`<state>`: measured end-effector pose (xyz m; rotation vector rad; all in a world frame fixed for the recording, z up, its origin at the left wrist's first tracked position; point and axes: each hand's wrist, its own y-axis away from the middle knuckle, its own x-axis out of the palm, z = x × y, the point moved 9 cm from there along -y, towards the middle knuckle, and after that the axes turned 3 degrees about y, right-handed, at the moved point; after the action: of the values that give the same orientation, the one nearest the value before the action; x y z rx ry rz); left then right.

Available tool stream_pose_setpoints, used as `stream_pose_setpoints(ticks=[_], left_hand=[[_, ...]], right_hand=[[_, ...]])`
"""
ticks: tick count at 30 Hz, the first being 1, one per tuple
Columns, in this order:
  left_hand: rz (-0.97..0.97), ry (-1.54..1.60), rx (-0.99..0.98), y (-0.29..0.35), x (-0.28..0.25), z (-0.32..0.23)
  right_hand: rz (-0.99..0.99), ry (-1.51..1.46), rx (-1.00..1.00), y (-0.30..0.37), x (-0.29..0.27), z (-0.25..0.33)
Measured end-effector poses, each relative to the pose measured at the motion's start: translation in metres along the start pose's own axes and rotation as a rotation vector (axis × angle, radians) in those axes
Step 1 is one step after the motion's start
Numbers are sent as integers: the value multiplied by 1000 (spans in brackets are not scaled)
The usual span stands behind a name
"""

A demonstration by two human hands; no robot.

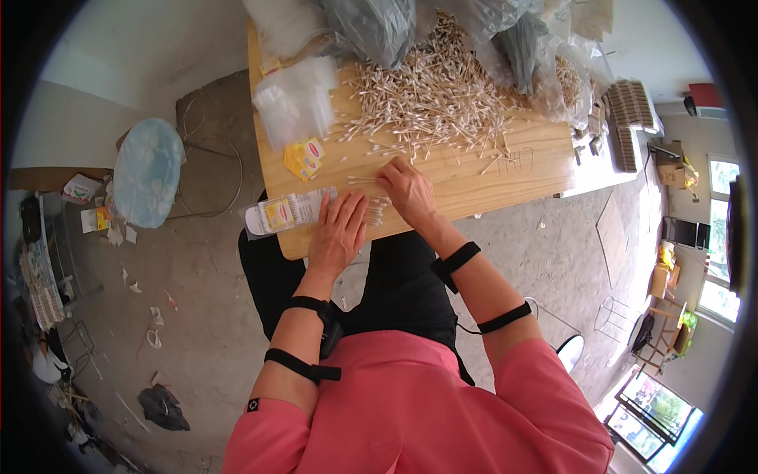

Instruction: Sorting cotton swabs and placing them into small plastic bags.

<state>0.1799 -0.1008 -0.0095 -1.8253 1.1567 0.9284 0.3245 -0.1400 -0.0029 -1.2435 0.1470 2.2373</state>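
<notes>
Pink top point(410, 395), short-sleeved, worn by the person, nearest the camera. Left hand point(341, 225): palm down, fingers extended and laid over a row of cotton swabs point(377, 210), not wrapped around anything; the swabs lie on the tabletop near its front edge, their tips projecting to the right of the fingers. Right hand point(407, 189): fingers bent downward, just beyond and to the right of that row; whether a swab is pinched in them cannot be told. Loose swabs point(360, 181), a few, just left of the right fingertips. Clear packet point(276, 215), with white rounded end, yellow label and swabs inside, left of the left hand, overhanging the table's left edge. Yellow cards point(305, 158), at least 2, beyond the packet. Clear plastic bags point(296, 103), stacked flat, farther back. Swab pile point(442, 87), large and loose, across the far half of the wooden table point(505, 186). Grey plastic bag point(371, 28), at the pile's rear left. Black straps point(504, 317), 2 per arm. Stool point(148, 172), blue-topped, on the floor to the left.
</notes>
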Motion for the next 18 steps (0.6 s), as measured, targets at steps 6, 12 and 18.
stream_pose_setpoints(ticks=[6,12,18], left_hand=[[43,-28,-11,-2,2,1],[81,-22,-40,-4,4,2],[71,-18,-35,-5,2,2]], right_hand=[[34,24,-102,2,-2,8],[13,-60,-36,9,-22,-28],[-5,11,-71,-17,-22,-18]])
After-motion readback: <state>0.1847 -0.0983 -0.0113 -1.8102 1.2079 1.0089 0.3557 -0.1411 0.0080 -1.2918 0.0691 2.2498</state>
